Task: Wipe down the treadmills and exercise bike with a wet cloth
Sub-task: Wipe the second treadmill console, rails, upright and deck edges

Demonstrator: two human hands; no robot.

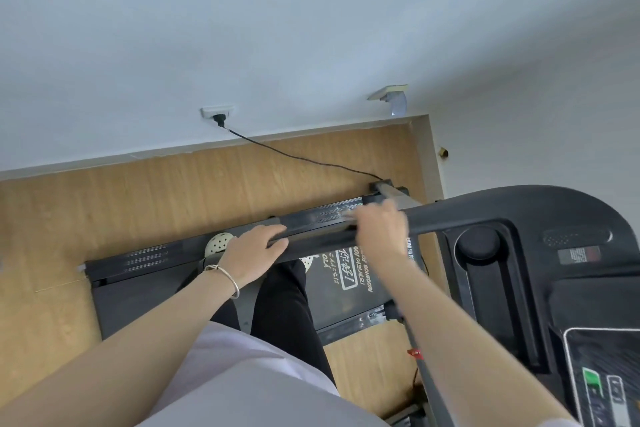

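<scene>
I stand on a black treadmill, its belt (pixel 346 274) below me and its console (pixel 602 378) at the lower right. The black left handrail (pixel 318 237) runs across the middle of the view. My left hand (pixel 254 253), with a thin bangle on the wrist, grips the rail's free end, fingers over the top and thumb under. My right hand (pixel 381 230) lies over the rail farther along, towards the console, and is motion-blurred. A pale blur shows at its fingertips; I cannot make out a cloth.
A black power cord (pixel 298 158) runs from a wall socket (pixel 218 113) across the wood floor (pixel 138 201) to the treadmill's front. A round cup holder (pixel 478 243) sits in the console tray. A red safety clip (pixel 414 353) hangs below. My white perforated shoe (pixel 219 243) shows beside the left hand.
</scene>
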